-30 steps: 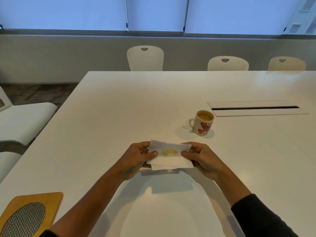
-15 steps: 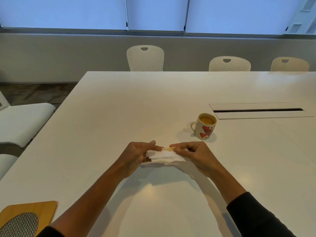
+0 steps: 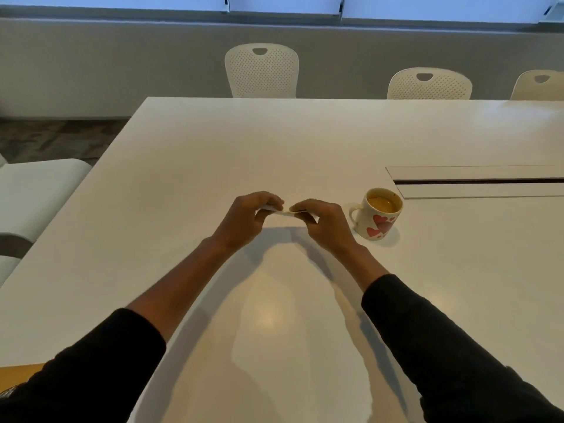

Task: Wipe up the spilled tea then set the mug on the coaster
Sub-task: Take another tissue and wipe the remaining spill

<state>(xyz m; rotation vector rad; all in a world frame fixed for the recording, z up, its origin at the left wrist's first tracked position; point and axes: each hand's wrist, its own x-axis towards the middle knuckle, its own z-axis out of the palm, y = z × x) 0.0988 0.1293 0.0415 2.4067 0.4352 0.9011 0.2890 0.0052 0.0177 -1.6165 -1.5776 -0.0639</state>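
Head view. My left hand (image 3: 248, 218) and right hand (image 3: 320, 219) meet over the middle of the white desk (image 3: 183, 178), each pinching one end of a folded paper napkin (image 3: 282, 211), of which only a thin white strip shows between the fingertips. Step in hand, as I judge it: folding the napkin so the wet side is shut inside. To do this well, I bring the edges level, keep the pinch firm and hold the fold flat so nothing drips. Both wrists are raised, knuckles up, fingers curled down; forearms converge from the near edge. The heart-printed mug (image 3: 380, 213), full of tea, stands just right of my right hand. A wooden coaster (image 3: 18, 374) peeks out at the near left corner.
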